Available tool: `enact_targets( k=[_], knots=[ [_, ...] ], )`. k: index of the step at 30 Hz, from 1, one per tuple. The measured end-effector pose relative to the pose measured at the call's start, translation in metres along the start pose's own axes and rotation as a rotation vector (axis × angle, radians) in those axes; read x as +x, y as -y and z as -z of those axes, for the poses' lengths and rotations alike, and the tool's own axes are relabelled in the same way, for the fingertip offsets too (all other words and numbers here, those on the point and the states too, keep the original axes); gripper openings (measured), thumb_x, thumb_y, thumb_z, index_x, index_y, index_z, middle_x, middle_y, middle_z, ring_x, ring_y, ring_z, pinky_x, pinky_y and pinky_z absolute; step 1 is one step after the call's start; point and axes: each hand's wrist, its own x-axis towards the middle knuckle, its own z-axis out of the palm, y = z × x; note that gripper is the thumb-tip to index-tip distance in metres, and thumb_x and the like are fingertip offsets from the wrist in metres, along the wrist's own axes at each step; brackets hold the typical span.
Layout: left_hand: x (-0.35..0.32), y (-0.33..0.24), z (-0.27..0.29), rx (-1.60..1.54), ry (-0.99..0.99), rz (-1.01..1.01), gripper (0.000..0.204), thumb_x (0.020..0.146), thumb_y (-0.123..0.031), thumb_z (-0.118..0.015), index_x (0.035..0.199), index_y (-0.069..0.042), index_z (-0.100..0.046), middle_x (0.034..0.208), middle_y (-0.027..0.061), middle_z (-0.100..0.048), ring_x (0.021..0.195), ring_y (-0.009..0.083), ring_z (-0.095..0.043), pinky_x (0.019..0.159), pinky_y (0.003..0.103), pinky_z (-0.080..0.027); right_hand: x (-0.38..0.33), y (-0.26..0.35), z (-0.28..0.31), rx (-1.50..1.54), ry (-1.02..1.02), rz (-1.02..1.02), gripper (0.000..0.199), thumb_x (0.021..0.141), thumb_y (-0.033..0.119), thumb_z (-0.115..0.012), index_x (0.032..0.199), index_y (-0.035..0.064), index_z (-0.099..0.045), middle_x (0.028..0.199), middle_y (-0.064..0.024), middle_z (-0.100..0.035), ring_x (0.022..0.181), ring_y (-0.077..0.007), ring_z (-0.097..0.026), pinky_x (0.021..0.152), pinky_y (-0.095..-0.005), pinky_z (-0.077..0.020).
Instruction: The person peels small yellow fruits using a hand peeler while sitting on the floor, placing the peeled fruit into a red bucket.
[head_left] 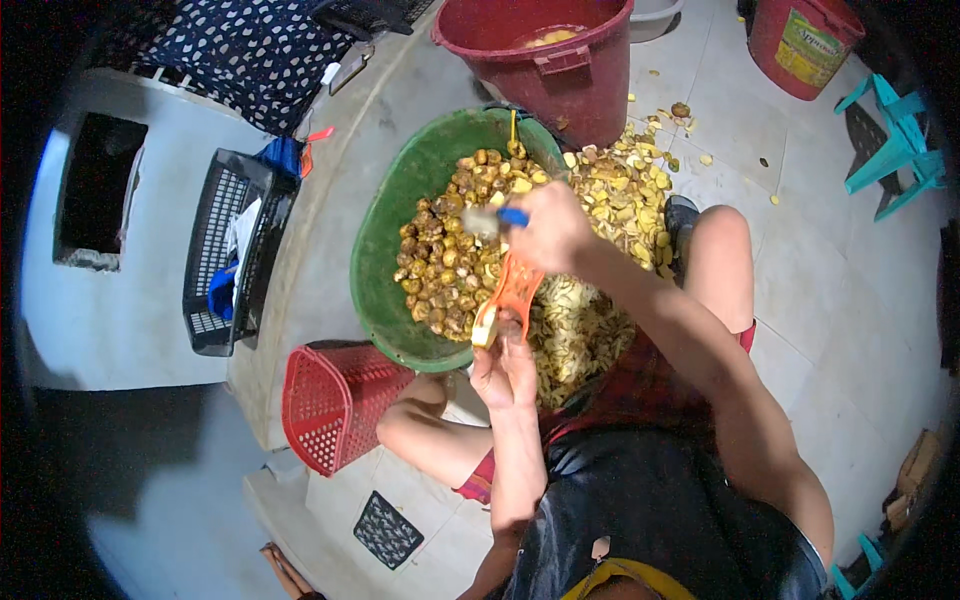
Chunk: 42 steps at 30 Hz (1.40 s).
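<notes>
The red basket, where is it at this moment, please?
In the head view, the red basket is left of centre, just below the green tub and beside the person's bent left leg.

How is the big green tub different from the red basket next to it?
The green tub has solid walls; the red basket is full of holes. The tub is clearly larger and rounder, while the basket is smaller with straighter sides. Both look like plastic containers.
</notes>
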Motion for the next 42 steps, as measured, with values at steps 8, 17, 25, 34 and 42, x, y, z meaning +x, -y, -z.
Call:
enact_targets(
  k=[8,17,25,34,42],
  knots=[
    [0.007,-0.01,-0.023,-0.063,-0.026,0.088,0.071,0.08,-0.017,-0.071,0.133,0.011,-0.033,0.126,0.0233,-0.044,0.108,0.0283,-0.046,0.095,0.031,-0.045,0.013,-0.033,0.005,0.026,-0.131,-0.236,0.017,0.078,0.017,-0.06,0.073,0.0011,-0.066,0.056,-0.0163,-0.057,0.05,-0.0244,-0.058,0.052,-0.0376,-0.0456],
    [0.005,-0.013,-0.003,0.374,0.081,-0.025,0.066,0.075,-0.02,-0.077,0.128,0.004,-0.047,0.117,0.0118,-0.058,0.103,0.0219,-0.056,0.09,0.028,-0.046,0.006,-0.008,0.008,0.145,0.025,-0.202,0.03,0.078,0.029,-0.062,0.068,0.001,-0.064,0.059,-0.0231,-0.058,0.063,-0.0393,-0.061,0.064,-0.0467,-0.0488],
    [0.004,-0.014,-0.009,0.492,0.193,0.023,0.06,0.072,-0.022,-0.08,0.12,0.002,-0.053,0.111,0.0108,-0.062,0.102,0.0212,-0.06,0.095,0.034,-0.045,0.002,0.0,0.013,0.16,0.083,-0.021,0.036,0.085,0.027,-0.06,0.061,0.0,-0.059,0.047,-0.0103,-0.051,0.042,-0.0162,-0.048,0.044,-0.0348,-0.0403],
    [0.005,-0.017,0.004,0.67,0.301,-0.01,0.058,0.073,-0.018,-0.079,0.121,0.003,-0.053,0.112,0.0125,-0.063,0.101,0.0221,-0.062,0.093,0.037,-0.048,0.004,-0.009,0.01,0.03,0.109,0.24,0.029,0.076,0.025,-0.06,0.062,-0.0004,-0.059,0.053,-0.0199,-0.054,0.05,-0.0331,-0.057,0.054,-0.0429,-0.0454],
    [0.004,-0.01,-0.006,0.389,0.167,0.061,0.057,0.071,-0.02,-0.081,0.118,0.002,-0.056,0.107,0.012,-0.063,0.095,0.021,-0.06,0.089,0.034,-0.047,-0.002,-0.001,0.01,-0.039,0.007,0.222,0.035,0.083,0.034,-0.061,0.069,0.002,-0.064,0.053,-0.0145,-0.055,0.049,-0.0269,-0.058,0.054,-0.0402,-0.0464]
  ],
)
